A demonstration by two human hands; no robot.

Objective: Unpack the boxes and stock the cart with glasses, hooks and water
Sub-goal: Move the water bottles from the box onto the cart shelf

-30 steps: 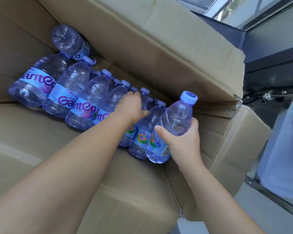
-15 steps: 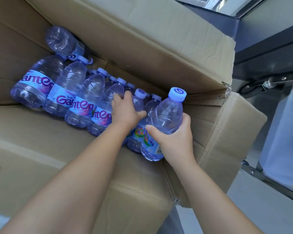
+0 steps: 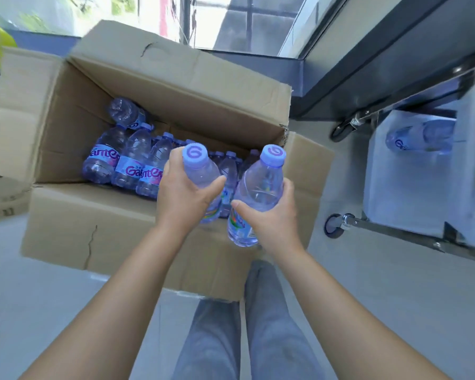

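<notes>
Two small clear plastic water bottles sit upright in the person's grasp above the near edge of an open cardboard box [image 3: 137,237]. The left bottle [image 3: 203,174] is gripped around its shoulder by the left hand [image 3: 183,198], fingers wrapped over the far side and thumb pressed across the front, just under its round lilac cap, which carries a purple swirl. The right bottle [image 3: 258,187] is held lower down by the right hand [image 3: 272,215], thumb laid across the smooth ribbed body above a colourful label, fingers curled behind it; its base hangs over the box's front flap. Both bottles are see-through, softly tapered toward the neck and tinted bluish. Both forearms reach forward from the bottom of the view, wrists fairly straight, the hands close together but not touching. Behind them, inside the box, more bottles [image 3: 126,163] of the same kind lie tilted in a packed row, with blue and pink labels, and one lies crosswise at the back. The box is plain brown corrugated card with creased, torn flaps spread open. To the right stands a cart [image 3: 412,187] with pale panels, a dark metal frame and small black wheels; one bottle [image 3: 420,138] lies on its side in it. The floor [image 3: 368,283] is smooth and pale grey, and the person's grey trouser legs [image 3: 258,338] show below.
</notes>
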